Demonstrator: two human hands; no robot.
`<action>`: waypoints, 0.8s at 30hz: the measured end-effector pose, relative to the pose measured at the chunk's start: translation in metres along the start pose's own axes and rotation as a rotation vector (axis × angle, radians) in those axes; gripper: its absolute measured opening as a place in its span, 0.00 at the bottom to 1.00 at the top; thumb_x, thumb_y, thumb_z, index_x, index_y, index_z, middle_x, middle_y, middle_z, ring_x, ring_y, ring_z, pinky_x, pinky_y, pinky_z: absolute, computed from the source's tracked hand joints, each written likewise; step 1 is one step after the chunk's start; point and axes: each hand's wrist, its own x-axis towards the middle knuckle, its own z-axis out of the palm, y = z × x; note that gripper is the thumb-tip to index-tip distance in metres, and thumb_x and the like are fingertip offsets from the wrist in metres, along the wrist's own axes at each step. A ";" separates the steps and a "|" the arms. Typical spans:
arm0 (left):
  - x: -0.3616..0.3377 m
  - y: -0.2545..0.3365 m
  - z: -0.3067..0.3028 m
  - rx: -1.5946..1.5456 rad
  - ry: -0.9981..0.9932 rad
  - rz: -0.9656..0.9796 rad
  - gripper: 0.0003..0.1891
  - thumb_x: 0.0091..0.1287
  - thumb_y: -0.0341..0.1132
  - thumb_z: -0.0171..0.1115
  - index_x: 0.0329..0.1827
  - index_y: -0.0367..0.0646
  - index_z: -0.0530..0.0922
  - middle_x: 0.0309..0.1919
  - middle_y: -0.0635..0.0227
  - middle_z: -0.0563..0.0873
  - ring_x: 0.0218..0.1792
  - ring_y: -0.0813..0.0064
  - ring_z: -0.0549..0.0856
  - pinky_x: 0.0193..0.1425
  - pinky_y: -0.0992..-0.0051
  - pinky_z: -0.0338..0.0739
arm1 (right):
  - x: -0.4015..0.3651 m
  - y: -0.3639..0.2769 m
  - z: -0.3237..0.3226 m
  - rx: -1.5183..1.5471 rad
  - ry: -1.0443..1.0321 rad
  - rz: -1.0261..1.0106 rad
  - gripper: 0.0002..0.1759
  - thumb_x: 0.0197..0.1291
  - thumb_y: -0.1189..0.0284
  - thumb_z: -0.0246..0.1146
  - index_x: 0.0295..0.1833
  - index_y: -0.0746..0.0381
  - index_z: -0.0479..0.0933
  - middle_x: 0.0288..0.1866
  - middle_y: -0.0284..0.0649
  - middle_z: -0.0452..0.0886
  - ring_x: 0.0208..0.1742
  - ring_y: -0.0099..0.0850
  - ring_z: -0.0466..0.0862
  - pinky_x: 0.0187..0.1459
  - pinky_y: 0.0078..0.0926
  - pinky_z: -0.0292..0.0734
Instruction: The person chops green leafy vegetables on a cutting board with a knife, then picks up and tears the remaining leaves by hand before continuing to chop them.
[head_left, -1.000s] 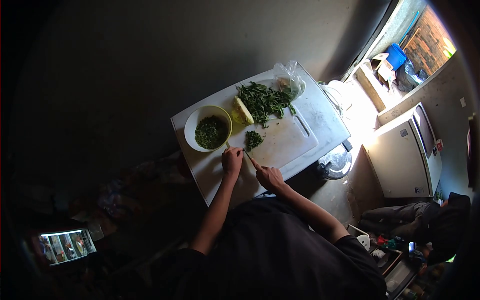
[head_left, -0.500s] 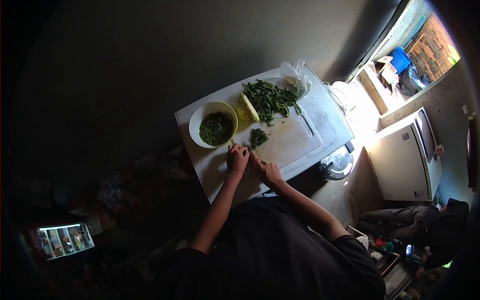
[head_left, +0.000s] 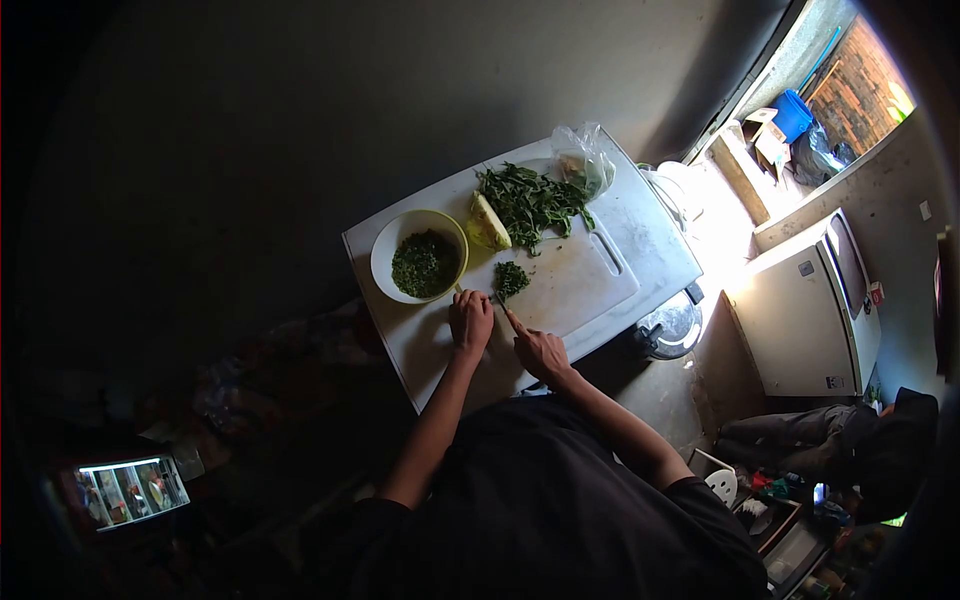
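My left hand [head_left: 471,320] is closed at the near left edge of the white cutting board [head_left: 570,290], beside the bowl; what its fingers hold is too small to make out. My right hand [head_left: 540,352] is closed round a knife, its index finger stretched along it toward the chopped greens [head_left: 511,280]. A white bowl with a yellow-green rim [head_left: 388,262] holds more chopped greens [head_left: 426,264]. Leafy greens [head_left: 535,200] lie at the board's far side, next to a pale yellow wedge [head_left: 489,222] that looks like cabbage.
A clear plastic bag [head_left: 587,165] sits at the far corner of the white table [head_left: 660,255]. Right of the table are a lidded pot [head_left: 670,328] and a white fridge [head_left: 795,320]. A person [head_left: 885,450] is at the lower right. A lit screen [head_left: 132,492] shows lower left.
The view has shifted slightly, moving the table a little left. My right hand has drawn slightly away from my left hand and the chopped greens.
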 end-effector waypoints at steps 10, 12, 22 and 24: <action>0.000 -0.010 -0.001 -0.125 -0.003 -0.103 0.03 0.62 0.31 0.70 0.34 0.42 0.86 0.37 0.63 0.87 0.43 0.54 0.83 0.50 0.59 0.78 | -0.001 -0.011 -0.003 -0.006 -0.087 0.016 0.36 0.65 0.69 0.55 0.81 0.47 0.62 0.41 0.49 0.88 0.32 0.53 0.86 0.33 0.51 0.79; -0.001 -0.009 -0.004 -0.109 0.013 -0.083 0.03 0.62 0.31 0.70 0.33 0.42 0.86 0.36 0.63 0.86 0.42 0.54 0.83 0.50 0.60 0.78 | -0.002 -0.009 -0.001 -0.003 -0.095 0.025 0.37 0.65 0.69 0.55 0.81 0.47 0.62 0.41 0.49 0.88 0.32 0.53 0.86 0.33 0.51 0.79; 0.003 -0.005 -0.014 -0.083 0.009 0.052 0.02 0.58 0.31 0.70 0.30 0.43 0.86 0.33 0.64 0.84 0.40 0.57 0.83 0.46 0.60 0.79 | 0.012 0.000 0.012 0.005 -0.010 -0.057 0.39 0.66 0.71 0.55 0.83 0.46 0.58 0.38 0.48 0.88 0.33 0.53 0.86 0.34 0.52 0.80; 0.001 -0.005 -0.009 -0.058 0.028 0.032 0.02 0.58 0.31 0.70 0.30 0.43 0.85 0.33 0.65 0.85 0.40 0.57 0.83 0.46 0.61 0.79 | 0.017 0.000 0.014 -0.004 0.008 -0.067 0.39 0.66 0.71 0.55 0.83 0.46 0.57 0.38 0.49 0.88 0.33 0.53 0.87 0.34 0.52 0.80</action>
